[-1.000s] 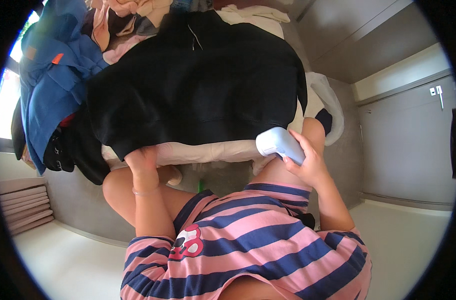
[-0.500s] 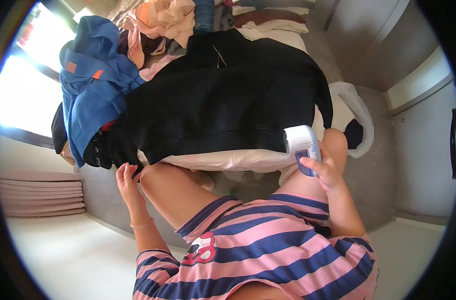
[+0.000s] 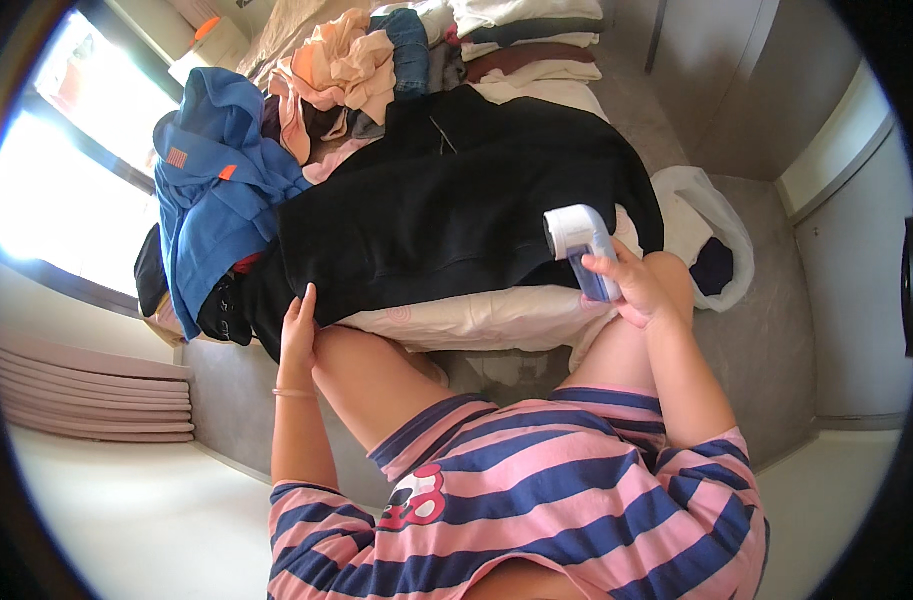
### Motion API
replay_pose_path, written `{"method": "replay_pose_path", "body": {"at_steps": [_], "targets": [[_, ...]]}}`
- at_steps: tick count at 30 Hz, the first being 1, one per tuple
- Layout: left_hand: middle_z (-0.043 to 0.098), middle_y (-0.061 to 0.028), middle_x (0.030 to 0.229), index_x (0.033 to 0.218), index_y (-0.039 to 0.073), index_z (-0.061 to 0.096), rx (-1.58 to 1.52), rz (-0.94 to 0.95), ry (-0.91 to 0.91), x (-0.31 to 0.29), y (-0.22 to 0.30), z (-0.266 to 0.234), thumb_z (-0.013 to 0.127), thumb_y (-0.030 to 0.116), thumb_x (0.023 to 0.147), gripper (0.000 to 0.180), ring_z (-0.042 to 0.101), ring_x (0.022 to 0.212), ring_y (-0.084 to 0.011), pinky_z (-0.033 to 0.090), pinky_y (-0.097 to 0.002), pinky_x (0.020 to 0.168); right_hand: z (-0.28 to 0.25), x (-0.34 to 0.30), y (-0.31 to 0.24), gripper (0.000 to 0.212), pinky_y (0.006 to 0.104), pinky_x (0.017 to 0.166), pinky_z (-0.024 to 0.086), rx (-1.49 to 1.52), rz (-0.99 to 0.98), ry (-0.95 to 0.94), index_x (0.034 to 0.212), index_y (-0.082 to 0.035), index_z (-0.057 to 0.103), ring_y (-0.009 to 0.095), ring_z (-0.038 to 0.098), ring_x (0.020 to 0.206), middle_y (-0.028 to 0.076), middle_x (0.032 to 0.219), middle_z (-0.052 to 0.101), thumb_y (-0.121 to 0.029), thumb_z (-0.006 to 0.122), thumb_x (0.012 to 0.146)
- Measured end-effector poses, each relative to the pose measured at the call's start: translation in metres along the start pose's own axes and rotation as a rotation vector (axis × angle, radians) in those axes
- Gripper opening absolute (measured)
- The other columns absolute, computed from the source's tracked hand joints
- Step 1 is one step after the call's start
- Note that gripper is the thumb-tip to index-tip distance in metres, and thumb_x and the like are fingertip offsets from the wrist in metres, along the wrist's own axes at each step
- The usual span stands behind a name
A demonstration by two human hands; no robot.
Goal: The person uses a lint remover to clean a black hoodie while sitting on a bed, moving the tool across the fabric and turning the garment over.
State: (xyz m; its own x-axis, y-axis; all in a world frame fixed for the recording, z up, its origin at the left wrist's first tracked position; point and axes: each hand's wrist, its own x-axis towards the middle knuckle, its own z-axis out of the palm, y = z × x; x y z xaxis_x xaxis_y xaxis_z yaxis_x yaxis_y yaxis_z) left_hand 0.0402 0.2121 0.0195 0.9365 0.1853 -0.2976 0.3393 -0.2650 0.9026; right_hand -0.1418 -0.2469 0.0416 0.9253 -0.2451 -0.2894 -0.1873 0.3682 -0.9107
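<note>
A black sweatshirt (image 3: 457, 200) with a short zip at its neck lies spread out before me, on a pale patterned cloth (image 3: 467, 318). In my right hand (image 3: 639, 285) is a white and blue fabric shaver (image 3: 587, 245), its round head turned to the left. The shaver is just over the lower right part of the sweatshirt; whether it touches the fabric I cannot tell. My left hand (image 3: 298, 330) rests at the sweatshirt's lower left edge beside my knee, its fingers stretched out and holding nothing.
A blue garment (image 3: 212, 190) hangs in a heap at the left. Behind the sweatshirt are a crumpled peach garment (image 3: 337, 65), jeans (image 3: 409, 50) and folded clothes (image 3: 532, 45). A white plastic bag (image 3: 727, 225) stands on the floor at the right, near a door (image 3: 857, 280).
My right hand has moved the fabric shaver up and to the left, over the sweatshirt. My left hand has shifted up and right along the sweatshirt's edge, and its fingers have straightened.
</note>
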Motion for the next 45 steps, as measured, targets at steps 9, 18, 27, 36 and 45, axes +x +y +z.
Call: {"method": "replay_pose_path", "body": {"at_steps": [9, 18, 27, 36, 45], "targets": [[0.070, -0.0121, 0.118, 0.117, -0.003, 0.065, -0.729, 0.012, -0.376, -0.023, 0.012, -0.009, 0.061, 0.015, 0.096, 0.028, 0.066, 0.112, -0.0224, 0.052, -0.0373, 0.102, -0.042, -0.016, 0.011, 0.056, 0.0306, 0.073, 0.054, 0.112, 0.072, -0.082, 0.124, -0.005, 0.059, 0.012, 0.061, 0.086, 0.002, 0.103, 0.062, -0.030, 0.082, 0.080], [0.073, -0.0091, 0.107, 0.108, 0.003, 0.069, -0.497, 0.044, -0.205, -0.100, -0.021, -0.105, 0.062, 0.019, 0.092, 0.023, 0.070, 0.099, -0.0237, 0.054, -0.0384, 0.093, -0.080, -0.142, 0.002, 0.083, 0.0299, 0.089, 0.052, 0.199, -0.149, -0.149, 0.130, 0.004, 0.059, 0.016, 0.068, 0.100, 0.009, 0.114, 0.071, -0.023, 0.095, 0.061], [0.072, -0.0115, 0.109, 0.109, 0.002, 0.068, -0.620, -0.063, -0.147, -0.119, -0.035, -0.136, 0.061, 0.023, 0.092, 0.029, 0.069, 0.100, -0.0264, 0.054, -0.0384, 0.091, -0.055, -0.183, 0.010, 0.073, 0.0304, 0.091, 0.050, 0.239, 0.011, -0.238, 0.126, 0.004, 0.062, 0.016, 0.066, 0.101, 0.006, 0.114, 0.070, -0.017, 0.092, 0.064], [0.072, -0.0089, 0.099, 0.101, 0.004, 0.069, -0.548, -0.012, 0.116, -0.071, -0.016, -0.198, 0.067, 0.023, 0.087, 0.024, 0.069, 0.094, -0.0251, 0.055, -0.0369, 0.090, 0.022, -0.154, 0.039, 0.061, 0.0295, 0.096, 0.048, -0.001, 0.333, -0.612, 0.133, 0.000, 0.059, 0.016, 0.062, 0.108, 0.008, 0.120, 0.067, -0.016, 0.083, 0.079], [0.068, -0.0124, 0.088, 0.096, 0.007, 0.069, 1.066, -0.078, 0.035, -0.054, -0.129, -0.232, 0.064, 0.020, 0.084, 0.018, 0.065, 0.084, -0.0316, 0.053, -0.0446, 0.078, 0.011, -0.125, 0.031, 0.057, 0.0283, 0.094, 0.048, -0.130, 0.505, -0.604, 0.130, -0.002, 0.061, 0.014, 0.062, 0.105, 0.006, 0.116, 0.068, -0.019, 0.084, 0.080]]}}
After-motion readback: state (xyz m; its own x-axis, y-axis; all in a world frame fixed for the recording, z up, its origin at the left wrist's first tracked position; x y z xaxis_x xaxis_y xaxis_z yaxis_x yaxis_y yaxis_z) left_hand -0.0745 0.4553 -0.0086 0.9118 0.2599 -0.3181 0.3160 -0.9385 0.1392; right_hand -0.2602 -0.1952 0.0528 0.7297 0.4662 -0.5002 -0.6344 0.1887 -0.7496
